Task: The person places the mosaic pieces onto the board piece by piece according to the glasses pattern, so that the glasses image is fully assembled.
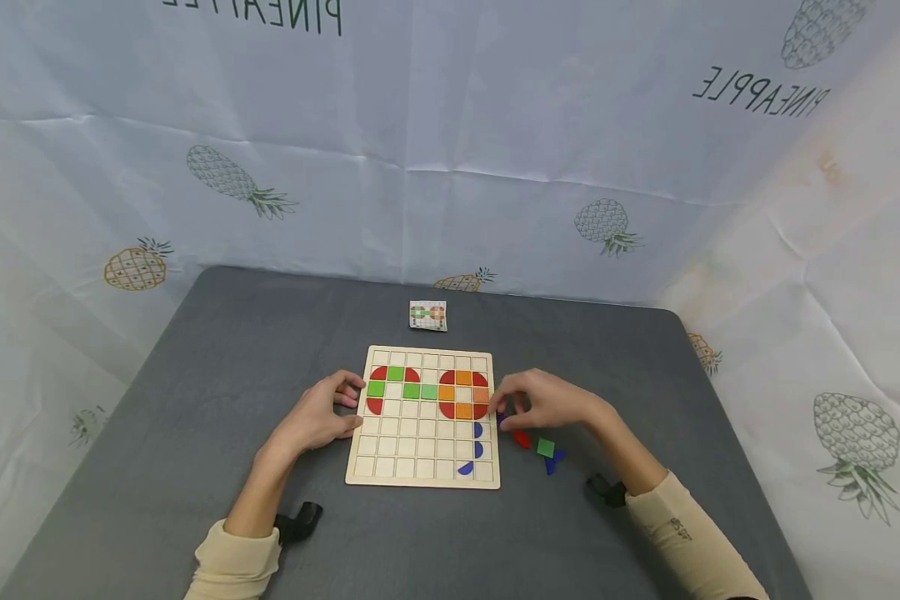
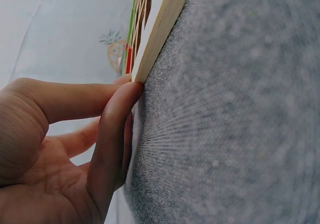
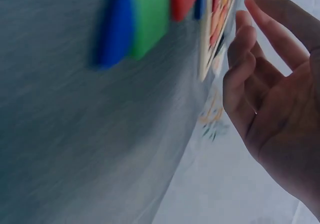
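Note:
A square wooden grid board (image 1: 400, 447) lies on the table, with red, green and orange pieces set in its upper part. Three blue half-round pieces (image 1: 478, 449) lie near its lower right. At the board's left edge, my left hand (image 1: 317, 415) touches the rim with thumb and fingertips. My right hand (image 1: 543, 398) hovers beside the right edge, fingers loosely bent, close to a blue piece (image 1: 500, 418) that they partly hide. In the right wrist view, nothing shows between those fingers. Near that hand lie a red piece (image 1: 522, 438), a green square (image 1: 546, 447) and blue pieces (image 1: 553, 461).
A small pattern card (image 1: 427, 316) with a coloured design stands behind the board. The grey table (image 1: 270, 312) meets a pineapple-print curtain (image 1: 390, 217) at the back and sides. Black straps are around both wrists.

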Motion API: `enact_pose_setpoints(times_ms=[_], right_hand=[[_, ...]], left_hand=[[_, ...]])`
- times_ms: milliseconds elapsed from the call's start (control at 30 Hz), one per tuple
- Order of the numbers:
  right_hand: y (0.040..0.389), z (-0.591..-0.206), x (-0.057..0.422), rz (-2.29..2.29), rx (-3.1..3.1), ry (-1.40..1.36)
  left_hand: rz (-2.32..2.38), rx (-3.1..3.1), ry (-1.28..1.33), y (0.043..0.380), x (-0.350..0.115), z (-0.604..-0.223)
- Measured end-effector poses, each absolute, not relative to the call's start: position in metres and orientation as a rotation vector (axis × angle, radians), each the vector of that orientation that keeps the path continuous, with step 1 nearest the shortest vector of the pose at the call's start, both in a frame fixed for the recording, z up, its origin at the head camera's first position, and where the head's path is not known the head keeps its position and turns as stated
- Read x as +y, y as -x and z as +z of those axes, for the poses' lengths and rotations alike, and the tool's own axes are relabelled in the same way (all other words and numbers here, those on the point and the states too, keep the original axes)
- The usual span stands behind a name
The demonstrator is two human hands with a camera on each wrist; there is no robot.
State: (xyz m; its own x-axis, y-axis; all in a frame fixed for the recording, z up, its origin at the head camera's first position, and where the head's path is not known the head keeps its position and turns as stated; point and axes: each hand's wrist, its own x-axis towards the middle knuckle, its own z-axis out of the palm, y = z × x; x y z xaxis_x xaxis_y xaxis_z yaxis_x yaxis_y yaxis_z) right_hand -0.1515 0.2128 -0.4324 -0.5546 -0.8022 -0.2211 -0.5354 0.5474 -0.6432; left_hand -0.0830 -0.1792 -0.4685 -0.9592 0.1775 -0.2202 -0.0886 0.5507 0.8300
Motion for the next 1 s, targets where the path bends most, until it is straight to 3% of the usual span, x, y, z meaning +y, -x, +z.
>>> enact_pose_setpoints(times_ms=[367, 667, 1000], right_hand=[[0.127, -0.446, 0.272, -0.704, 2.313, 0.902], [0.119, -0.454, 0.275, -0.656, 2.436, 0.894], [0.133, -0.46, 0.286, -0.784, 2.401, 0.9]], left_hand=[[1.361, 2.524, -0.078, 0.084, -0.179, -0.469], [1.351, 2.535, -0.075, 0.084, -0.179, -0.471], [1.348, 2.536, -0.077, 0.084, -0.18, -0.472]])
